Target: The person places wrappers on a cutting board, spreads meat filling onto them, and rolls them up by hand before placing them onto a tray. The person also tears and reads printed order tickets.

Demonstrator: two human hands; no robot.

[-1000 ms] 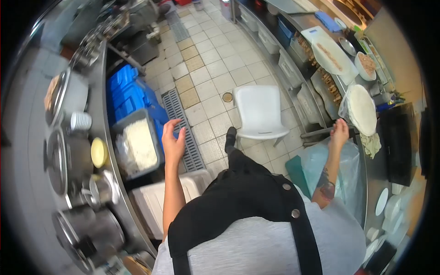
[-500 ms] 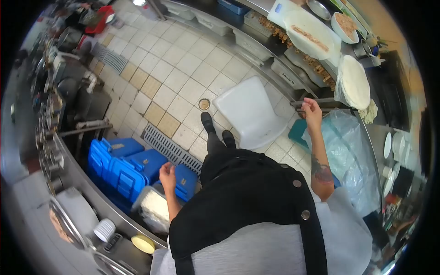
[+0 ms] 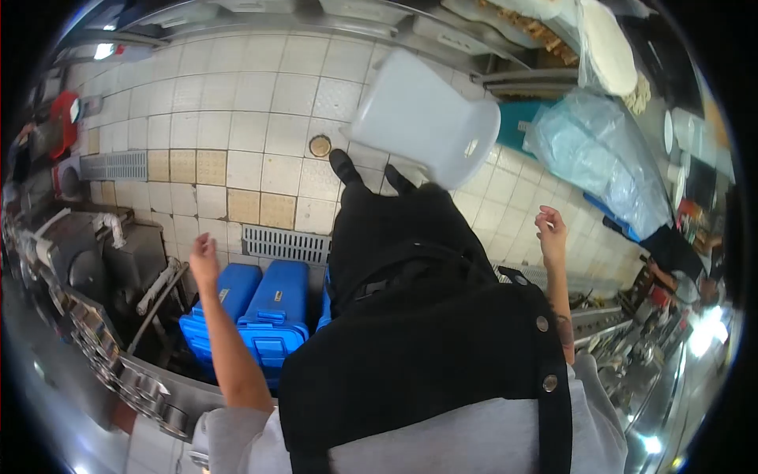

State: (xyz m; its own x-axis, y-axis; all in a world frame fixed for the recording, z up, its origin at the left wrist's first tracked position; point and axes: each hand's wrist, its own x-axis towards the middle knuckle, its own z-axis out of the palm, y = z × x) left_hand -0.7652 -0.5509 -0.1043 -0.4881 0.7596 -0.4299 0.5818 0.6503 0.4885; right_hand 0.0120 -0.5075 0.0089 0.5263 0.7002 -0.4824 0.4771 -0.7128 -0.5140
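Note:
Both hands hang in the air, away from my body. My left hand [image 3: 204,259] is over the tiled floor, above and left of the blue lidded bins [image 3: 274,304]; it holds nothing and its fingers are loosely curled apart. To the right, my right hand [image 3: 551,225] is also empty, with bent, slightly spread fingers, below the clear plastic bag [image 3: 604,154]. A white plastic chair [image 3: 418,110] stands just beyond my feet. Next to the chair is a teal container [image 3: 521,125].
A metal counter [image 3: 178,387] with pots runs along the lower left. At the upper right, a round white item [image 3: 608,47] under plastic sits at the counter's edge. Floor drain grates [image 3: 286,244] cross the tiles. Another person [image 3: 679,272] is at the far right.
The view has turned to the right, so the chair and bins appear shifted. My left hand has swung outward over the floor, and my right hand has left the counter's edge.

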